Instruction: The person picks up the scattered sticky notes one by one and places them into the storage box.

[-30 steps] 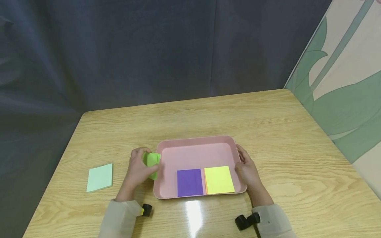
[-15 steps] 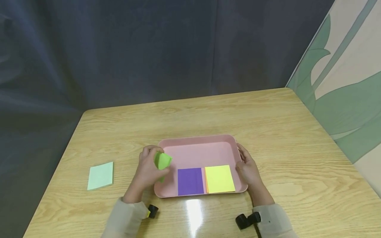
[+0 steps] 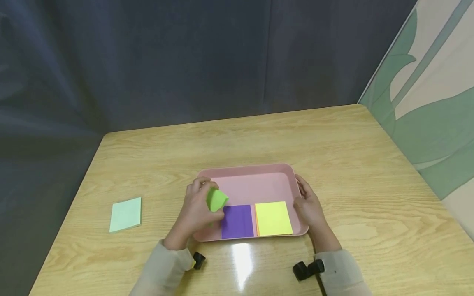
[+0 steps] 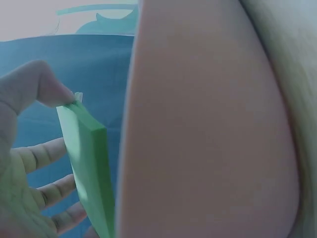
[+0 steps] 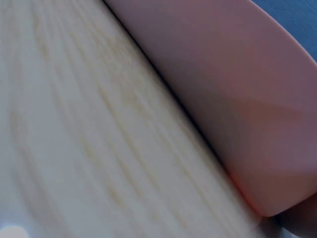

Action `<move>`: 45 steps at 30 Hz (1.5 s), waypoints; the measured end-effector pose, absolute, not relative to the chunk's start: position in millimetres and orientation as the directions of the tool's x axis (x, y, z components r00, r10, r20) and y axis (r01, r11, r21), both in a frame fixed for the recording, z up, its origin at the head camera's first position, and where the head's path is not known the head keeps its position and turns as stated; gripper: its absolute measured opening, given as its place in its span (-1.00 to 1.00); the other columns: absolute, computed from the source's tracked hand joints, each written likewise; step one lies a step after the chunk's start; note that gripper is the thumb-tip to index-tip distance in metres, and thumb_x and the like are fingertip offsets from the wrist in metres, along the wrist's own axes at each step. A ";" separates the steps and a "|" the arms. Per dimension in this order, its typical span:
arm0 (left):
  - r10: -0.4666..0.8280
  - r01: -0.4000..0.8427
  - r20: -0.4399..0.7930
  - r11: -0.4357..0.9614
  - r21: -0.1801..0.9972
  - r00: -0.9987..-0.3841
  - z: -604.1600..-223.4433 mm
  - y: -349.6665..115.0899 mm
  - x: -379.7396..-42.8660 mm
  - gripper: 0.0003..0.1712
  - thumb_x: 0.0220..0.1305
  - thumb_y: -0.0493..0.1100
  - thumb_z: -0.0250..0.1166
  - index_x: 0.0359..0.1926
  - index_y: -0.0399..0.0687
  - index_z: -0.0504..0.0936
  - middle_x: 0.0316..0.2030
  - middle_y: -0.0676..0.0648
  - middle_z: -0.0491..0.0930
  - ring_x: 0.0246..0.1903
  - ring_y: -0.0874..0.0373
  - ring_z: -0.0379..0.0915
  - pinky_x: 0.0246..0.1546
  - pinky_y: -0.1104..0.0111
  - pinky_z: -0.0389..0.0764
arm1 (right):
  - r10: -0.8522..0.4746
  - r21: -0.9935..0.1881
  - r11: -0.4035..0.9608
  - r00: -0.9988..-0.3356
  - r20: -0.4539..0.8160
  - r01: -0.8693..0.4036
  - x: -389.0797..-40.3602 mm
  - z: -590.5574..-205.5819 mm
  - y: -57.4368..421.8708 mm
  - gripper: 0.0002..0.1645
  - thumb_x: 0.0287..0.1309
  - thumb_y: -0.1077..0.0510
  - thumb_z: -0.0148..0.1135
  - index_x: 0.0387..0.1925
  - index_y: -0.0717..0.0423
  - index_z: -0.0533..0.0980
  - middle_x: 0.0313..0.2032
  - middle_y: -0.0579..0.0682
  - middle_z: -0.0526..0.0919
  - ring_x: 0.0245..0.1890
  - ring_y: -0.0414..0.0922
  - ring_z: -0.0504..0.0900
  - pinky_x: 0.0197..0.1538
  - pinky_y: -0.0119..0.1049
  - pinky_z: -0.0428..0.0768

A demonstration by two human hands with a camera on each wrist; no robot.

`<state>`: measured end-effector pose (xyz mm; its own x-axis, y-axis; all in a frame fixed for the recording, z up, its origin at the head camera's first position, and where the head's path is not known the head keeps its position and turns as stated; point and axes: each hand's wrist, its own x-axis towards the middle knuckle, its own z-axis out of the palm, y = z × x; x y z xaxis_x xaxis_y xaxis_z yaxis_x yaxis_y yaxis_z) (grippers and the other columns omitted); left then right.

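Observation:
My left hand (image 3: 196, 207) pinches a bright green sticky-note pad (image 3: 217, 199) over the left part of the pink tray (image 3: 255, 187). In the left wrist view the pad (image 4: 84, 158) is tilted, with the thumb and fingers on it and the tray's outer wall (image 4: 208, 119) beside it. My right hand (image 3: 310, 207) grips the tray's right edge, its thumb at the rim; most of its fingers are hidden behind the wall. Inside the tray, along the near side, lie a purple pad (image 3: 238, 222) and a yellow pad (image 3: 274, 218) with an orange edge showing beneath.
A mint-green sticky-note pad (image 3: 126, 214) lies on the wooden table (image 3: 237, 139) to the left of the tray. A dark curtain (image 3: 185, 61) hangs behind the table's far edge. On the right, a wall (image 3: 440, 123) carries a leaf pattern.
My left hand has carried the green pad rightward, from beside the tray's left rim to over its inside. My right hand keeps its grip on the tray.

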<state>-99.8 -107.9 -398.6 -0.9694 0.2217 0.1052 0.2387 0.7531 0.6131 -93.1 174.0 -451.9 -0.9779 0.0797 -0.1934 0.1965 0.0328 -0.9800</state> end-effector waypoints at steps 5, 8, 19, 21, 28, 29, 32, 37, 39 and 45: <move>0.253 0.273 0.119 0.755 0.596 -0.960 -396.6 -101.2 -100.0 -0.39 -0.51 -0.13 0.36 -0.22 0.03 0.45 0.01 -0.03 0.21 -0.09 0.00 0.11 -0.32 0.24 0.31 | 0.072 -0.983 0.018 -0.981 -0.180 0.181 -94.6 -449.7 174.2 -0.15 -0.12 0.53 -0.28 0.29 0.07 -0.06 0.26 0.11 0.01 0.22 -0.01 0.01 0.17 -0.13 0.08; 0.273 0.280 0.104 0.749 0.601 -0.956 -398.0 -96.7 -101.0 -0.40 -0.52 -0.12 0.35 -0.22 0.06 0.45 0.01 -0.02 0.22 -0.10 0.05 0.10 -0.36 0.29 0.31 | 0.065 -0.985 0.001 -0.983 -0.173 0.173 -95.2 -448.9 174.4 -0.17 -0.11 0.53 -0.30 0.29 0.09 -0.06 0.26 0.10 0.01 0.23 -0.03 0.00 0.18 -0.13 0.07; 0.399 0.335 0.047 0.694 0.637 -0.916 -402.3 -67.3 -98.6 -0.37 -0.46 -0.07 0.32 -0.15 0.09 0.44 0.06 0.01 0.18 -0.07 0.05 0.08 -0.45 0.36 0.31 | 0.070 -0.985 0.004 -0.983 -0.170 0.171 -95.0 -449.0 174.9 -0.14 -0.14 0.54 -0.29 0.29 0.09 -0.05 0.26 0.12 0.01 0.22 -0.01 0.02 0.17 -0.12 0.08; 0.439 0.359 0.041 0.674 0.645 -0.898 -402.3 -59.7 -98.0 -0.38 -0.44 -0.07 0.33 -0.14 0.07 0.45 0.06 -0.01 0.17 -0.05 0.05 0.08 -0.42 0.35 0.31 | 0.072 -0.984 0.004 -0.981 -0.179 0.180 -94.4 -449.5 175.1 -0.14 -0.13 0.54 -0.29 0.29 0.07 -0.06 0.26 0.10 0.01 0.22 -0.02 0.02 0.16 -0.12 0.09; 0.562 0.458 0.021 0.651 0.605 -0.827 -407.2 -33.5 -95.7 -0.38 -0.40 -0.07 0.31 -0.11 0.06 0.46 0.05 -0.01 0.19 -0.05 0.06 0.11 -0.31 0.35 0.27 | 0.065 -0.982 -0.010 -0.980 -0.189 0.189 -93.4 -450.4 174.3 -0.12 -0.15 0.53 -0.29 0.30 0.06 -0.08 0.27 0.10 -0.01 0.22 -0.03 0.01 0.17 -0.12 0.07; 0.575 0.475 0.023 0.652 0.591 -0.818 -407.8 -29.8 -95.1 -0.38 -0.40 -0.06 0.31 -0.11 0.07 0.46 0.05 0.00 0.20 -0.05 0.06 0.11 -0.29 0.35 0.26 | 0.064 -0.982 -0.010 -0.980 -0.188 0.188 -93.4 -450.5 174.2 -0.12 -0.15 0.53 -0.29 0.30 0.06 -0.07 0.27 0.10 -0.01 0.22 -0.02 0.01 0.17 -0.12 0.07; 0.610 0.517 0.024 0.649 0.557 -0.792 -409.0 -19.1 -93.4 -0.37 -0.39 -0.04 0.31 -0.09 0.09 0.46 0.06 0.01 0.20 -0.06 0.08 0.11 -0.25 0.35 0.26 | 0.062 -0.982 -0.014 -0.980 -0.191 0.191 -93.3 -450.9 174.3 -0.13 -0.14 0.53 -0.29 0.30 0.05 -0.07 0.27 0.09 0.01 0.21 -0.03 0.04 0.16 -0.12 0.09; 0.655 0.578 0.025 0.649 0.494 -0.756 -411.0 -3.3 -93.3 -0.36 -0.37 0.01 0.32 -0.07 0.11 0.47 0.07 0.02 0.21 -0.02 0.09 0.11 -0.18 0.31 0.27 | 0.059 -0.980 -0.028 -0.979 -0.197 0.196 -92.7 -451.3 174.2 -0.13 -0.13 0.53 -0.30 0.30 0.04 -0.07 0.26 0.08 0.03 0.18 -0.03 0.09 0.13 -0.16 0.16; 0.672 0.599 0.019 0.646 0.473 -0.740 -412.1 1.9 -93.7 -0.35 -0.36 0.03 0.33 -0.07 0.11 0.47 0.06 0.03 0.22 -0.02 0.10 0.11 -0.17 0.31 0.28 | 0.055 -0.980 -0.029 -0.979 -0.197 0.195 -92.4 -451.5 174.4 -0.13 -0.13 0.52 -0.30 0.30 0.04 -0.07 0.26 0.08 0.02 0.18 -0.02 0.09 0.13 -0.15 0.17; 0.718 0.647 -0.005 0.630 0.430 -0.696 -414.5 11.3 -94.8 -0.36 -0.37 0.03 0.35 -0.08 0.14 0.48 0.06 0.06 0.26 -0.05 0.16 0.15 -0.18 0.34 0.26 | 0.039 -0.979 -0.035 -0.978 -0.204 0.203 -91.9 -451.7 175.2 -0.13 -0.13 0.51 -0.29 0.30 0.03 -0.08 0.27 0.07 0.00 0.20 -0.03 0.06 0.16 -0.11 0.12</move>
<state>-94.8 11.3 -414.5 -0.6958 0.7182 -0.0055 0.6469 0.6300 0.4297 -91.9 175.2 -451.7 -0.9781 0.0385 -0.2044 0.2031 -0.0353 -0.9785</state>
